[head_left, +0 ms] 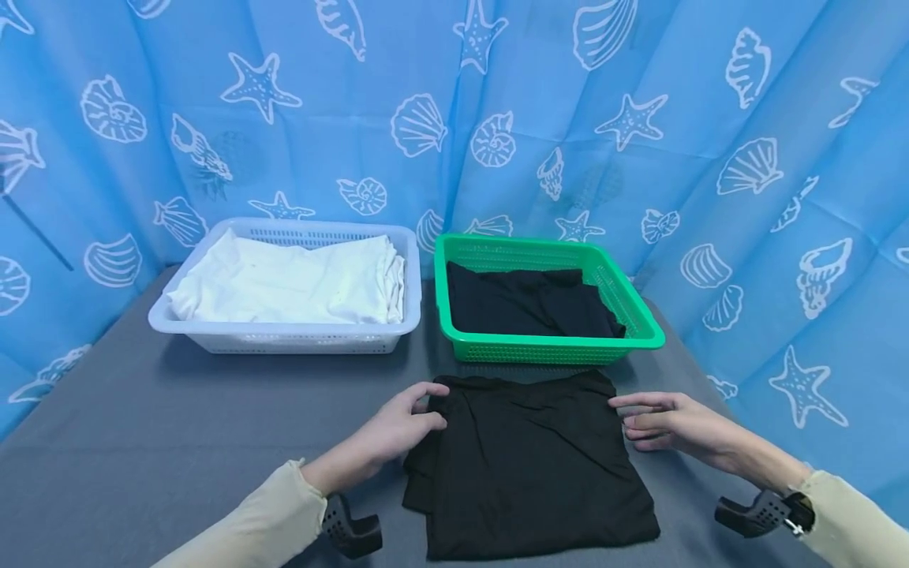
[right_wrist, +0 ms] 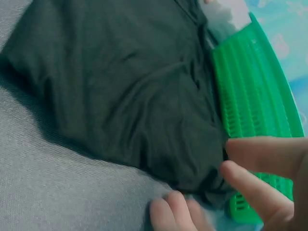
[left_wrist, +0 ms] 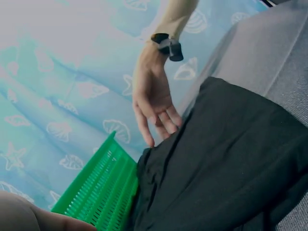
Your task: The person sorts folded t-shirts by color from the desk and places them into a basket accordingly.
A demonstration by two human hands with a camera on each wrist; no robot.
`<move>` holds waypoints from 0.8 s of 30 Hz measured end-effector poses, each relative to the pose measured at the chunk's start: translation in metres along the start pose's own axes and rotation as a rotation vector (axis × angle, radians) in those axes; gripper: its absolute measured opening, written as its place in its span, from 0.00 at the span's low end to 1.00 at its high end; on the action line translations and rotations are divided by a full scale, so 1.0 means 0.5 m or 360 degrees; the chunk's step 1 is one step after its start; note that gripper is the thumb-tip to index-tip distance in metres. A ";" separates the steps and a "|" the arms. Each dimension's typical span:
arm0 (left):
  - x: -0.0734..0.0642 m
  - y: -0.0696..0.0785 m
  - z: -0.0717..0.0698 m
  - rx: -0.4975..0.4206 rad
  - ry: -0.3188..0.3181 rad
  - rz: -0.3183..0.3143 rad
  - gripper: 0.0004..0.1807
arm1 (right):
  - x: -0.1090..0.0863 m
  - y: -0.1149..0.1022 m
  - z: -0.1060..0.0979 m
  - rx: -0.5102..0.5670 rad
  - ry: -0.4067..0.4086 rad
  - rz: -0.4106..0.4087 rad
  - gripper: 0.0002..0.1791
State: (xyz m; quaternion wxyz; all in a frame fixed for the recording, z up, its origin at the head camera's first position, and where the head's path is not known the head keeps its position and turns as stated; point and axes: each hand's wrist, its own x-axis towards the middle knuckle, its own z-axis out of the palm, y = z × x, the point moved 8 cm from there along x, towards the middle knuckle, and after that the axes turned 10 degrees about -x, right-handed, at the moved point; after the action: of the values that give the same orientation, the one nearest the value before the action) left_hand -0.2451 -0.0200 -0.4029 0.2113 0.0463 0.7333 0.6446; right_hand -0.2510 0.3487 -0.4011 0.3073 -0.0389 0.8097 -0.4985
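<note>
A folded black garment [head_left: 533, 465] lies flat on the grey-covered table, its far edge near the green basket. At its upper left edge is my left hand [head_left: 401, 426], thumb and index finger spread apart, fingertips right at the cloth. My right hand [head_left: 678, 430] is beside the upper right corner, with fingers loosely extended and the index fingertip at the fabric's edge. In the right wrist view, the fingers [right_wrist: 260, 192] of that hand are spread around the garment's corner, not closed on it. A layer of black cloth sticks out under the left side.
A white basket [head_left: 284, 339] with folded white cloth [head_left: 291, 276] stands at the back left. Next to it, a green basket [head_left: 554, 343] holds folded black cloth [head_left: 525, 304]. Behind both hangs a blue curtain [head_left: 440, 118] with shells and starfish. The table [head_left: 213, 418] is grey.
</note>
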 end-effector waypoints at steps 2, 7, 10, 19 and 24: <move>0.000 0.000 0.002 0.0027 -0.0010 -0.0017 0.24 | -0.005 0.007 0.000 0.0092 -0.0069 -0.0002 0.27; -0.002 -0.006 0.013 0.0035 -0.0081 -0.0049 0.25 | -0.009 0.010 0.024 0.0405 -0.0351 -0.0060 0.26; -0.001 -0.016 0.028 -0.0075 -0.0158 -0.0065 0.25 | -0.006 0.009 0.045 0.0556 -0.0501 -0.0082 0.26; 0.013 -0.030 0.057 -0.0122 -0.0186 0.0146 0.38 | 0.017 0.009 0.089 0.0677 -0.0604 -0.0132 0.29; 0.019 -0.034 0.056 -0.0106 -0.0144 0.0206 0.41 | 0.033 0.011 0.105 0.0588 -0.0491 -0.0173 0.31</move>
State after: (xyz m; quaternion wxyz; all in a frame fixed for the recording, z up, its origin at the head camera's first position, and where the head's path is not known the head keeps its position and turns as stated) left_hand -0.2398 0.0063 -0.4239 0.2035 0.1157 0.6966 0.6782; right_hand -0.2351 0.3040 -0.4297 0.4018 -0.1012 0.6451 -0.6420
